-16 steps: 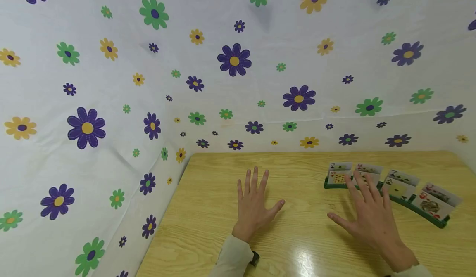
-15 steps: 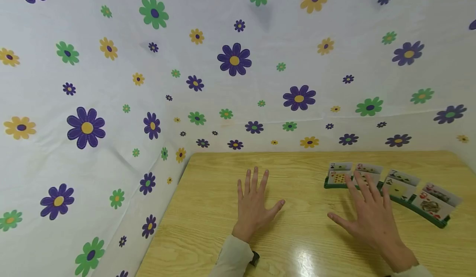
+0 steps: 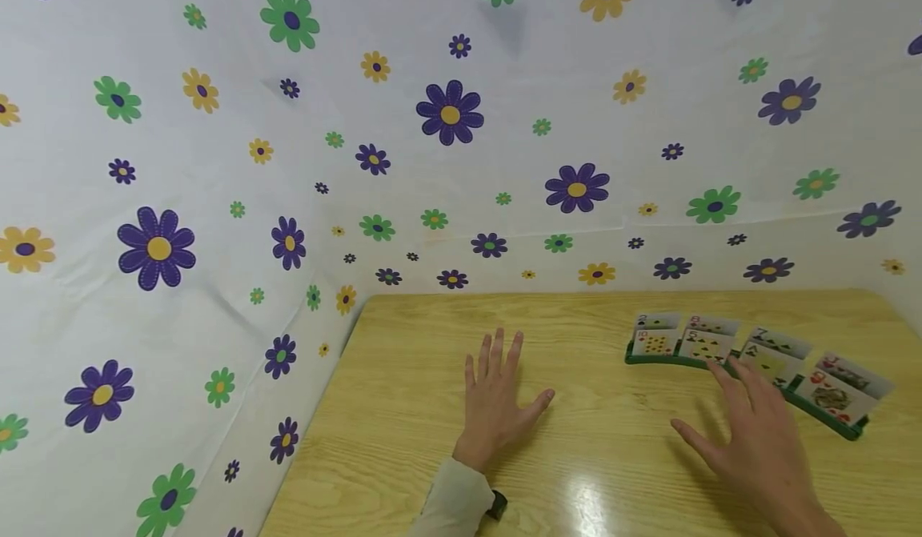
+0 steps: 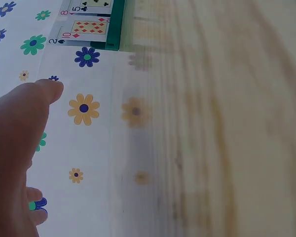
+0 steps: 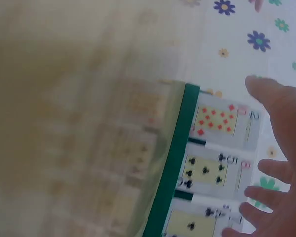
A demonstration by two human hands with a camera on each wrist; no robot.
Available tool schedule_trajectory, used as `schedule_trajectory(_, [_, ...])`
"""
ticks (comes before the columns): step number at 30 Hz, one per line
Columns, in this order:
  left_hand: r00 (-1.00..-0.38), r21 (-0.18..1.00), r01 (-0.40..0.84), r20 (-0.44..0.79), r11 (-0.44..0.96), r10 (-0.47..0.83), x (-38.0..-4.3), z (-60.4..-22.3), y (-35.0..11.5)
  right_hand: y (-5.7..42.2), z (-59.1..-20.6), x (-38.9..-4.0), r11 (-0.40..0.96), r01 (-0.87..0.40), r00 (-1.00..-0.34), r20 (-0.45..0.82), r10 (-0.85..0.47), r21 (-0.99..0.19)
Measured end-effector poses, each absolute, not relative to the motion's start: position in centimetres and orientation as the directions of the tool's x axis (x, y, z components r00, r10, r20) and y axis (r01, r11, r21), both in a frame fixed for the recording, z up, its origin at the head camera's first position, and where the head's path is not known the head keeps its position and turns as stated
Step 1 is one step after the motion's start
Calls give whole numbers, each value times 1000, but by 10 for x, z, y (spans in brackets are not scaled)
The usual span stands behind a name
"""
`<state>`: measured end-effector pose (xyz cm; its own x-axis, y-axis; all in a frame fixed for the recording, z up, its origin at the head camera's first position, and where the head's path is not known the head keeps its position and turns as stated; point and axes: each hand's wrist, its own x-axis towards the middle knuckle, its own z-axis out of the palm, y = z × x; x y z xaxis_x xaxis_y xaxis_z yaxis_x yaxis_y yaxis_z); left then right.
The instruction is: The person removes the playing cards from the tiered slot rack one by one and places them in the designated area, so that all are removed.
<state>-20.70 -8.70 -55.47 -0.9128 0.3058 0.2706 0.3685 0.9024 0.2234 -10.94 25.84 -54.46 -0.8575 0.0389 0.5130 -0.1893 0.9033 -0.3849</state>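
Head cam, 2 hands (image 3: 495, 409) (image 3: 759, 445), 8 cards (image 3: 655, 342) (grn rack (image 3: 651, 359))

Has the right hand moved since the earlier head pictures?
Yes: against the green card rack, the right hand has shifted rightward and slightly back, uncovering most of the five of clubs.

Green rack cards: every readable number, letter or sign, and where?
From left, head view:
"2": back card 1
"10", diamond: front card 1
"8": back card 2
"5", club: front card 2
"7": back card 3
"A", club: front card 3
"Q": front card 4
Back card 4, other suits: too blurred
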Motion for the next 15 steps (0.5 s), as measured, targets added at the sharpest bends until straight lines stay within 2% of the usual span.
schedule_trajectory(3, [-921,283,367,244,886,304,-207,-554,-83,266,-543,-100,891,-113,-893,438,103,-440])
schedule_trajectory(9, [-931,459,364,162,810,326,-205,-545,-67,288,-541,-89,878,80,-972,160,174,-471])
schedule_trajectory(15, [-909,739,324,68,591,412,-212,-550,-44,315,-542,-81,864,216,-974,-41,222,-455])
